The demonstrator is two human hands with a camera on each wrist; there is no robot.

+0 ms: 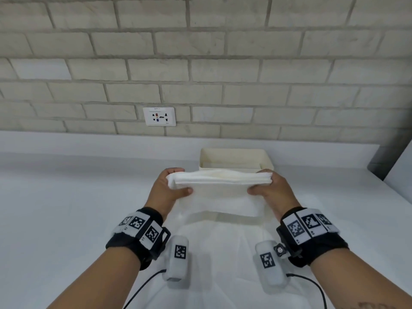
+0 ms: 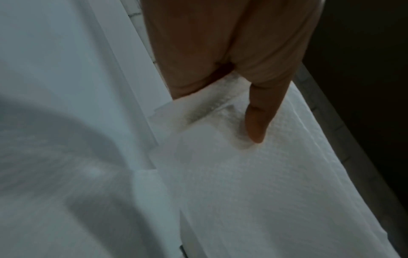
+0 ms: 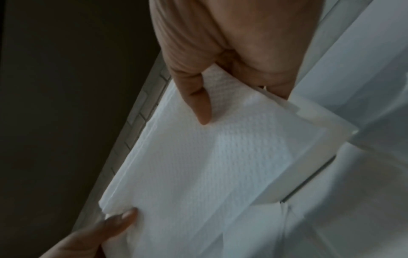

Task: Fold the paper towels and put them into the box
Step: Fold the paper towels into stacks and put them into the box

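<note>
We hold a white, soft, bumpy paper towel [image 1: 219,192] up in the air, just in front of the cream plastic box [image 1: 234,158]. The towel is folded over at the top, so we can see a few thin layers stacked along its top edge, and the rest hangs down like a little curtain. It does not touch the table.

Our left hand [image 1: 171,188] pinches the left end of the fold. The thumb lies on the near side and the other fingers curl round the back. In the left wrist view one finger [image 2: 258,122] lies flat on the bumpy paper. Our right hand [image 1: 270,188] pinches the right end the same way, thumb in front and fingers behind. We think we hold both ends so the layers stay lined up and the fold does not slip open.

The box is open at the top and sits a little way behind the towel, near the wall. That looks handy, since we only need to reach forward to drop the towel in.

Under our hands more white paper [image 1: 214,259] lies spread on the white table [image 1: 55,208]. Behind it is a pale brick wall [image 1: 200,52] with a white socket [image 1: 159,116].
</note>
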